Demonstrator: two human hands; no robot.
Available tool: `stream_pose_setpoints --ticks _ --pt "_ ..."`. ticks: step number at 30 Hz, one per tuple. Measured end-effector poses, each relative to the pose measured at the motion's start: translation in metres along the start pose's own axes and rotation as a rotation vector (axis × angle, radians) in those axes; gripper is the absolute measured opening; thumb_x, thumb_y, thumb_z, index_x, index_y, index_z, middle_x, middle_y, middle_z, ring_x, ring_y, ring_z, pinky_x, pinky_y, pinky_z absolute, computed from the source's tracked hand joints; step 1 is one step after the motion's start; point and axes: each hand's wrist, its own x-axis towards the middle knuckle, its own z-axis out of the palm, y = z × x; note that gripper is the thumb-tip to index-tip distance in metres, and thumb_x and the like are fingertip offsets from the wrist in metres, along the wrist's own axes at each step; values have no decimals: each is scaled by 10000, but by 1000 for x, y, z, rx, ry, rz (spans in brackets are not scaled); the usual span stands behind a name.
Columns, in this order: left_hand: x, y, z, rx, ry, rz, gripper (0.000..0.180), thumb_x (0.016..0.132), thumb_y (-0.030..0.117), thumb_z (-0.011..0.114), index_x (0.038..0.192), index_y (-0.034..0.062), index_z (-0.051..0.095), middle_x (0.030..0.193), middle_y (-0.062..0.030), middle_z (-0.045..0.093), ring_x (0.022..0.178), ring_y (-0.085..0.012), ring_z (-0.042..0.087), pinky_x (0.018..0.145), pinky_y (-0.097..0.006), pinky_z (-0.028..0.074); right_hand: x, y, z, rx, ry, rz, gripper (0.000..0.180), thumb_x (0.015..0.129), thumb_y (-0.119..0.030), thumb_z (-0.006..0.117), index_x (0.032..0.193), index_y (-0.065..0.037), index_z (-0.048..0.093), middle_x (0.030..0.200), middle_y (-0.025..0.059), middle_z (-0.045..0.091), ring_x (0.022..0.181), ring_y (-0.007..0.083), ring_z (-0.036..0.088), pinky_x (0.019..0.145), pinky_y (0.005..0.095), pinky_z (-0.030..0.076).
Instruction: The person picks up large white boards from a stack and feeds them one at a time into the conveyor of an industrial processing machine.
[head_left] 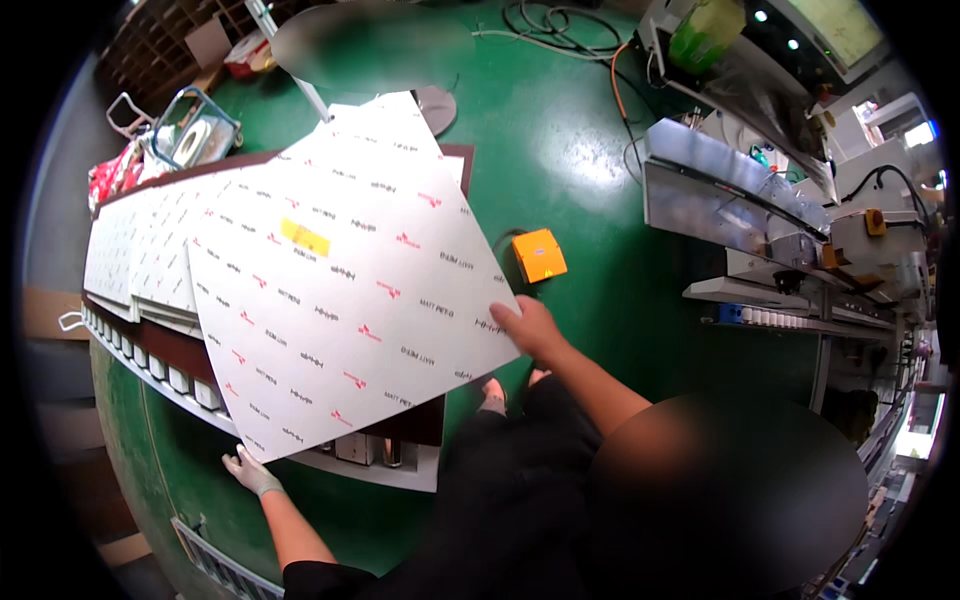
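A large white sheet (340, 300), its face covered with small repeated red and black print, lies slanted across the middle of the view. A yellow label (305, 238) is stuck on its upper part. My right hand (530, 328) grips the sheet's right corner, thumb on top and the other fingers hidden beneath. At the near left corner, my left hand (252, 472), in a pale glove, pinches the edge. Under and beyond the sheet, similar printed sheets (150, 245) lie stacked on a long table with a brown top (425, 420).
An orange box (540, 256) with a cable sits on the green floor (560, 150). Machinery with a metal rail (735, 190) stands at the right. A blue-framed cart (205, 130) is at the far left, and loose cables (570, 30) lie at the back.
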Motion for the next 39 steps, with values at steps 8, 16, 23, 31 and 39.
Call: stream_pose_setpoints --ticks 8,16,23,31,39 --pt "19 43 9 225 -736 -267 719 1035 638 336 1154 4 653 976 -100 705 747 -149 669 471 -316 449 -54 1 0 -400 169 40 502 928 -438 671 1128 22 687 1054 233 725 978 362 705 864 444 531" --pt "72 57 55 72 -771 -262 805 1055 598 360 1239 -137 632 1110 -179 711 993 -288 689 909 -394 534 -153 -56 29 -402 347 117 444 930 -413 709 1041 16 694 930 195 727 871 321 711 786 413 541" --pt "104 12 89 -102 -822 -232 795 1049 587 402 1270 -148 609 1169 -205 696 1016 -299 692 889 -402 556 -223 -96 80 -318 486 82 421 920 -409 727 978 7 688 861 188 711 787 303 693 725 406 530" --pt "117 47 84 -186 -991 -209 765 1060 552 385 1300 -151 567 1207 -217 679 1037 -329 689 895 -416 568 -276 -84 121 -237 672 39 433 938 -441 688 1028 -18 705 897 191 710 815 334 688 737 416 531" --pt "129 148 49 -98 -1290 42 674 1096 513 356 1358 -83 531 1237 -167 658 1103 -262 632 973 -377 502 -349 -53 104 306 840 -9 347 1015 -369 632 940 -36 694 825 -5 646 725 80 576 670 280 485"
